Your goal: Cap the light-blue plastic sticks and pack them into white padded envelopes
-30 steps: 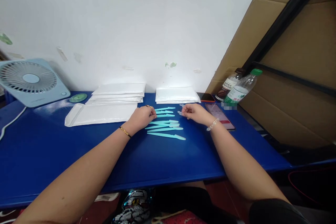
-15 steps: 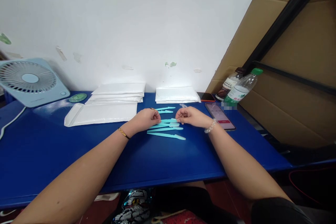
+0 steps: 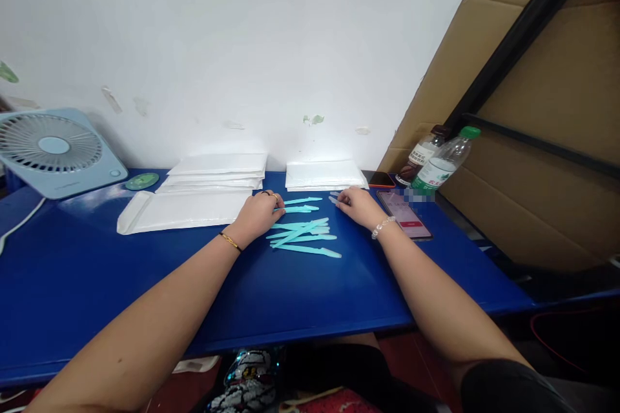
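The white wall [image 3: 203, 45] rose behind the blue table [image 3: 314, 300], which bore a light-blue fan [image 3: 53, 145] at its left end. White padded mailers [image 3: 213, 174] lay in two stacks by the wall, one more mailer [image 3: 194, 211] in front of the left stack. Two plastic bottles [image 3: 436, 171] stood at right, beyond a lit phone [image 3: 407, 216]. The left hand [image 3: 259, 211] had its fingertips nearly closed, pinching the handle end of one razor [image 3: 298, 210]; the right hand [image 3: 359, 208] was curled, thumb and forefinger together at a small clear cover [image 3: 334, 199]. Turquoise eyebrow razors [image 3: 310, 250] lay between and nearer than the hands, several crossing.
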`<move>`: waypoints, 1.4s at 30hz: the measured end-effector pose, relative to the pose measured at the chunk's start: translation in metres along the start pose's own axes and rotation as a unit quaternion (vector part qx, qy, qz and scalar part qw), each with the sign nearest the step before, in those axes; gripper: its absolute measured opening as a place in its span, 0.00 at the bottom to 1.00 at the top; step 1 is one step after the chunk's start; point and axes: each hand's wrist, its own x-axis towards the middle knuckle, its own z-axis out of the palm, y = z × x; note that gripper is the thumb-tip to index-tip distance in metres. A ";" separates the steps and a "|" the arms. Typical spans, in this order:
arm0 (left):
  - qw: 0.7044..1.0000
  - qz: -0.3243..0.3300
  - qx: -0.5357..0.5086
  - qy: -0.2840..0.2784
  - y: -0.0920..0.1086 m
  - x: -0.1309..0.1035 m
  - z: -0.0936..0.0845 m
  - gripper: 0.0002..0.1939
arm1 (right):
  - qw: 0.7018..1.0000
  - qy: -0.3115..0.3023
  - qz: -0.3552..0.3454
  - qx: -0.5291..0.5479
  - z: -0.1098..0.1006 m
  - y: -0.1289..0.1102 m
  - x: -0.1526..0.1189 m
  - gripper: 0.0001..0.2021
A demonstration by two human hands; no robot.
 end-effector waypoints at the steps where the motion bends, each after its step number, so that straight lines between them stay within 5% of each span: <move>1: 1.000 -0.001 -0.006 0.003 0.000 0.000 0.000 0.10 | 1.000 -0.001 0.000 0.009 0.003 -0.001 0.001 0.03; 23: 0.990 -0.009 -0.142 -0.005 0.003 0.000 -0.007 0.10 | 0.991 -0.022 -0.039 0.122 0.000 -0.033 -0.007 0.05; 32: 0.966 0.025 -0.225 -0.126 0.010 -0.006 -0.018 0.15 | 0.944 -0.205 -0.052 0.253 -0.026 -0.025 -0.012 0.07; 37: 0.998 0.014 -0.063 -0.021 0.002 -0.004 -0.011 0.14 | 0.996 0.025 0.041 0.070 -0.021 0.005 -0.004 0.06; 42: 1.000 -0.009 -0.016 -0.024 -0.002 -0.002 -0.005 0.10 | 0.998 0.015 0.062 -0.007 -0.009 0.022 0.001 0.05</move>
